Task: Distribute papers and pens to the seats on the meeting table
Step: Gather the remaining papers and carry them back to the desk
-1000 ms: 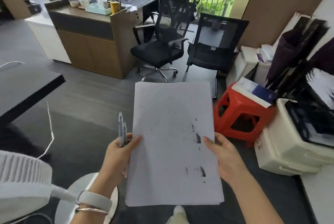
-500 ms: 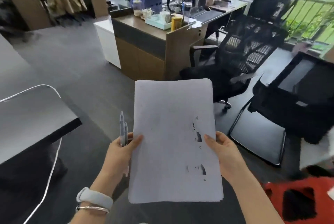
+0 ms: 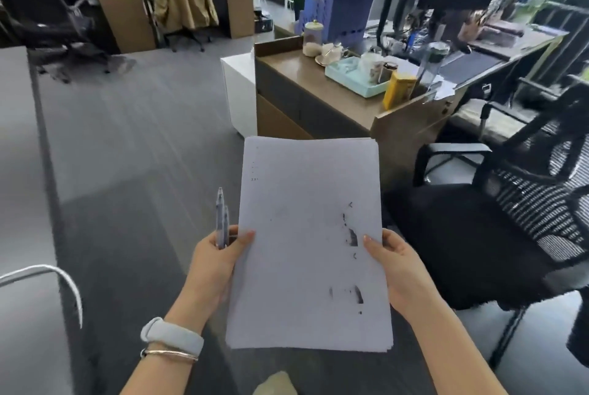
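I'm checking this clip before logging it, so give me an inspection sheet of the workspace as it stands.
Surface: grey tabletop at the left edge, bare where visible.
Job's things: stack of white paper sheets held up by both hands; two grey pens upright beside it.
Clutter: brown wooden desk carries a teal tray, yellow box, blue file holder.
Grippers: left hand grips pens and the stack's left edge; right hand pinches its right edge.
Cables: white cable looping off the tabletop.
Surroundings: black mesh office chair at right; grey floor.
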`<state>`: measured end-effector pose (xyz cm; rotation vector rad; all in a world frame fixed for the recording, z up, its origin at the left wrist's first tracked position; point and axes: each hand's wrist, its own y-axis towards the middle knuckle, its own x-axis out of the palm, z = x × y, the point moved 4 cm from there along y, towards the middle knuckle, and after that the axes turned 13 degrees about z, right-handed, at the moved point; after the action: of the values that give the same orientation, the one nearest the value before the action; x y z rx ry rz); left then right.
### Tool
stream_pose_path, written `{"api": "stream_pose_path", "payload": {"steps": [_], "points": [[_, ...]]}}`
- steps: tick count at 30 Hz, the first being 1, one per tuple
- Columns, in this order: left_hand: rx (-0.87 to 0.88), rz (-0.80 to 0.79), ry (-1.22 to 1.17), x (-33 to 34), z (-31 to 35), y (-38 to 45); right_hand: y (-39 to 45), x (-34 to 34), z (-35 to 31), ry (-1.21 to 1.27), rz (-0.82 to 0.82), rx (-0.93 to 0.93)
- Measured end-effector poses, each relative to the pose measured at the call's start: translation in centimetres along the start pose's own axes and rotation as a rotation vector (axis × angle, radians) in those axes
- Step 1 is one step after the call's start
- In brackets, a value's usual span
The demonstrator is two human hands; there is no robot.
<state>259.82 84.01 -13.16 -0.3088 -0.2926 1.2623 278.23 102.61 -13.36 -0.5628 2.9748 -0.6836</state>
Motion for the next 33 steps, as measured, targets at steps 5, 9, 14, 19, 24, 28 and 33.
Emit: {"api": "stream_pose_path", "payload": {"steps": [5, 9, 14, 19, 24, 28, 33], "points": [[-0.011, 0.043, -0.007, 4.6, 5.4, 11.1, 10.1, 7.4, -5.5, -0.034, -0.022, 0.023], [-0.023, 0.076, 0.002, 8.0, 8.1, 20.7, 19.0, 13.7, -8.3, -0.07, -0.03, 0.036], [-0.018, 0.127, 0.012, 12.8, 12.3, 34.9, 31.7, 23.0, -12.4, -0.097, -0.059, 0.052], [-0.006, 0.128, 0.014, 17.4, 19.5, 47.9, 42.9, 32.6, -19.1, -0.121, -0.112, 0.037], [-0.007, 0.131, 0.061, 20.1, 24.3, 60.1, 51.7, 40.7, -22.6, -0.091, -0.09, 0.087], [-0.022, 0.051, 0.11, 23.5, 26.8, 70.6, 58.9, 46.2, -24.2, -0.055, -0.014, 0.124], [-0.018, -0.178, 0.25, 29.2, 30.2, 83.5, 66.4, 51.8, -24.9, 0.047, 0.185, 0.172]]}}
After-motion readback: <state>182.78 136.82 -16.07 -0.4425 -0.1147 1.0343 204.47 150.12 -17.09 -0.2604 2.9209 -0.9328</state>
